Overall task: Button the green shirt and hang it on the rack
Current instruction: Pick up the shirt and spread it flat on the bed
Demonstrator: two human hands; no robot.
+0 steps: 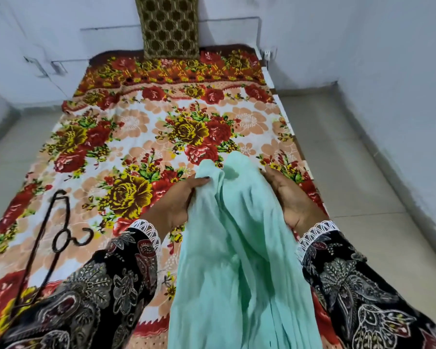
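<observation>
I see the green shirt [239,248] bunched in long folds between my two hands, lifted above the near end of the bed [146,137] and trailing down toward the bed's near edge. My left hand [176,200] grips the shirt's left side, thumb curled over the cloth near its top. My right hand [290,195] lies against the shirt's right side, palm turned toward me; its fingers go behind the fabric, so I cannot tell whether they are clamped on it or just pressed flat. Both sleeves [106,293] are dark and patterned, with white lace cuffs. A dark metal hanger [48,238] lies on the bed's flowered blanket near the left edge, its hook pointing toward the middle, well apart from the shirt. At the far end of the bed a brown patterned cushion [170,25] stands upright against the white wall [363,41]. Tiled floor [350,172] shows along the bed's right side.
</observation>
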